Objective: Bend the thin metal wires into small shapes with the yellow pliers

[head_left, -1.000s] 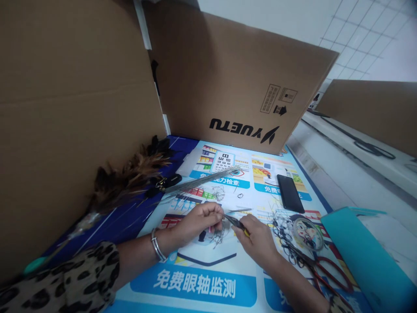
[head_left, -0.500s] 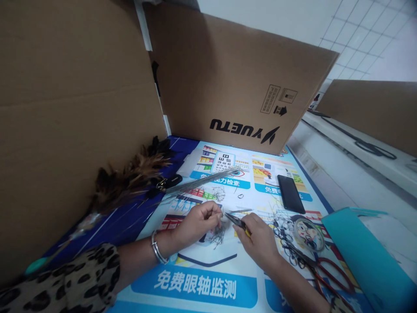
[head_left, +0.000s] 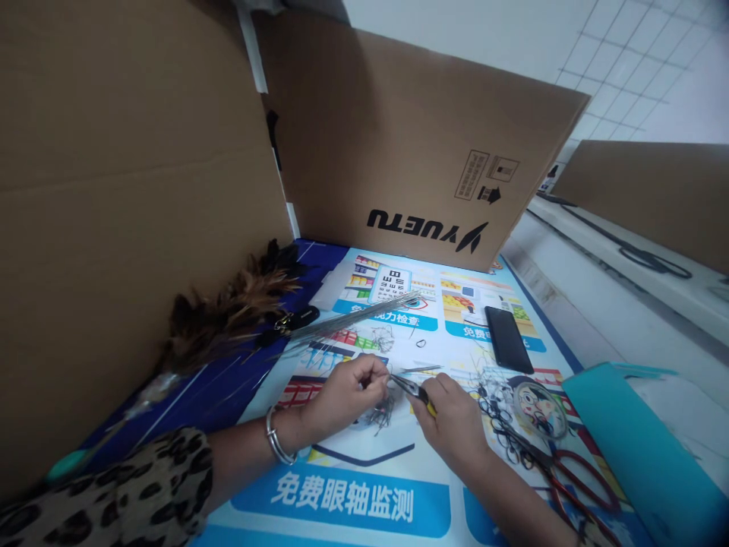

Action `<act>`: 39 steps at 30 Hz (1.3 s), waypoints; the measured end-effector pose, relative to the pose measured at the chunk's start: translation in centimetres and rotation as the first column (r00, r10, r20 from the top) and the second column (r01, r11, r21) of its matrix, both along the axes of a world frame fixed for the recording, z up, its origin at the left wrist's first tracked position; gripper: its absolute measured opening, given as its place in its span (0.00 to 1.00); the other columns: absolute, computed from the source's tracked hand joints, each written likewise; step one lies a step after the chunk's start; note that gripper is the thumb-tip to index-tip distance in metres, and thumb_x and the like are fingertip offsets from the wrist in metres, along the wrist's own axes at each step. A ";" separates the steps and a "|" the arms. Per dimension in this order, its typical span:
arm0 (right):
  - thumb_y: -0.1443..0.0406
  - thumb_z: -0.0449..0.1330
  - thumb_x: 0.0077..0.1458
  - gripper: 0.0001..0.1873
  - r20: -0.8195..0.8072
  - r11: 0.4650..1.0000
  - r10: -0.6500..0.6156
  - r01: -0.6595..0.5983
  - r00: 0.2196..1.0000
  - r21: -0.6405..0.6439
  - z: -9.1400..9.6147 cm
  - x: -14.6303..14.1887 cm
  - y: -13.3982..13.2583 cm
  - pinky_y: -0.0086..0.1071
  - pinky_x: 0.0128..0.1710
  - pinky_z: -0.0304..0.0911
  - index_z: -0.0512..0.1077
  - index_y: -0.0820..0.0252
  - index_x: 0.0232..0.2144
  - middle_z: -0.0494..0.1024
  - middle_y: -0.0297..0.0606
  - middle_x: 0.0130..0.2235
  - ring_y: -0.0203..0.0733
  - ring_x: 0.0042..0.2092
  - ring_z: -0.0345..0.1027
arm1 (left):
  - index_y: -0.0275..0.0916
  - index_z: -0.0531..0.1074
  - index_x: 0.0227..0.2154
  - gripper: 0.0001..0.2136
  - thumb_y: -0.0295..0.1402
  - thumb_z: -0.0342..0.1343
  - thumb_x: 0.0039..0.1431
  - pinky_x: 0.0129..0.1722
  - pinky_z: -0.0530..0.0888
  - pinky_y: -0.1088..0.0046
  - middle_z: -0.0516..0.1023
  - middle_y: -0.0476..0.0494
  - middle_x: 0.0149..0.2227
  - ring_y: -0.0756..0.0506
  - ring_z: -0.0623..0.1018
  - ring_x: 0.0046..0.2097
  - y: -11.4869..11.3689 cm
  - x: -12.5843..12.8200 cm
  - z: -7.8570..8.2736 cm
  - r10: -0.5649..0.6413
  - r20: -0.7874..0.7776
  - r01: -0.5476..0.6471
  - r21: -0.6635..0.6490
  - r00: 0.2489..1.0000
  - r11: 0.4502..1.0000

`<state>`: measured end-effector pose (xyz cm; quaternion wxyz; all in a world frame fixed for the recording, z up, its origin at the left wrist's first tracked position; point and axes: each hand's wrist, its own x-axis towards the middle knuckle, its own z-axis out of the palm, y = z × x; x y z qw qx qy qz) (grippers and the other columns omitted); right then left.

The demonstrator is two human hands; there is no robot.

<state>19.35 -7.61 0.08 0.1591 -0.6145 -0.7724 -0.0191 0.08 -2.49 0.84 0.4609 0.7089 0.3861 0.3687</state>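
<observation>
Wire bit (head_left: pixel 392 374): very small, pinched at the tips of the left hand's fingers (head_left: pixel 377 371), low over the middle of the surface (head_left: pixel 353 497). Its shape is too fine to make out. It sticks out of the pinch toward the person's right.

Pliers (head_left: pixel 412 389): nose meets the wire bit from the right. Long axis slants from the yellow grip in the right palm up and left to the nose. I cannot tell whether the nose is closed on the bit or only touching it.

Left hand (head_left: pixel 347 391): thumb and forefinger closed tight on the bit, other fingers curled under. This hand is the nearer one and bears the bit. A metal bangle (head_left: pixel 276 436) is on the wrist.

Right hand (head_left: pixel 456 422): wrapped shut around the pliers' grips, knuckles up, well apart from the bit itself; only the tool bridges the gap.

Just beneath the two hands: a loose pile (head_left: pixel 381 414) of bent wire pieces on the surface.

Farther out:
- A bundle (head_left: pixel 364 314) of long straight wires beyond the left hand, lying left to right.
- A feather duster (head_left: pixel 228 315) at far left.
- A dark phone (head_left: pixel 506 338) beyond the right hand.
- A scatter of hooks (head_left: pixel 501 414) just right of the right hand.
- Red-handled scissors (head_left: pixel 575 471) near the right forearm.
- A teal folder (head_left: pixel 638 448) at the right edge.

Cardboard walls (head_left: pixel 399 137) stand behind.
</observation>
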 end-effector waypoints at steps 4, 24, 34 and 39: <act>0.59 0.51 0.56 0.10 0.004 1.000 -0.001 0.001 1.000 0.002 -0.1 0.0 0.0 0.28 0.29 0.50 0.66 0.59 0.30 0.67 0.37 0.32 0.38 0.34 0.61 | 0.36 0.65 0.23 0.03 0.25 0.49 0.50 0.26 0.63 0.78 0.68 0.51 0.22 0.52 0.67 0.25 -0.1 0.0 0.2 0.016 -0.024 -0.015 0.039 1.000 0.999; 0.58 0.50 0.56 0.10 -0.050 0.994 -0.045 0.040 0.998 -0.105 0.0 -0.5 -0.1 0.27 0.28 0.50 0.65 0.57 0.30 0.70 0.35 0.31 0.38 0.33 0.64 | 0.37 0.65 0.23 0.05 0.25 0.48 0.52 0.26 0.62 0.78 0.68 0.52 0.21 0.52 0.66 0.25 -0.3 -0.2 0.4 0.068 -0.151 -0.031 0.238 0.986 0.971; 0.57 0.49 0.57 0.12 -0.068 0.993 -0.058 0.050 0.996 -0.109 0.1 -0.5 -0.2 0.26 0.27 0.52 0.65 0.57 0.30 0.70 0.36 0.31 0.37 0.32 0.65 | 0.37 0.64 0.22 0.06 0.27 0.48 0.52 0.25 0.61 0.78 0.66 0.51 0.21 0.52 0.65 0.25 -0.4 -0.2 0.9 0.047 -0.112 -0.032 0.136 0.993 0.990; 0.57 0.49 0.57 0.12 -0.063 0.993 -0.049 0.041 0.997 -0.113 0.1 -0.4 -0.2 0.26 0.28 0.52 0.65 0.57 0.30 0.70 0.36 0.31 0.37 0.33 0.65 | 0.37 0.64 0.23 0.06 0.28 0.47 0.54 0.26 0.62 0.77 0.66 0.51 0.22 0.51 0.65 0.26 -0.3 -0.2 0.8 0.026 -0.096 -0.016 0.100 0.995 0.995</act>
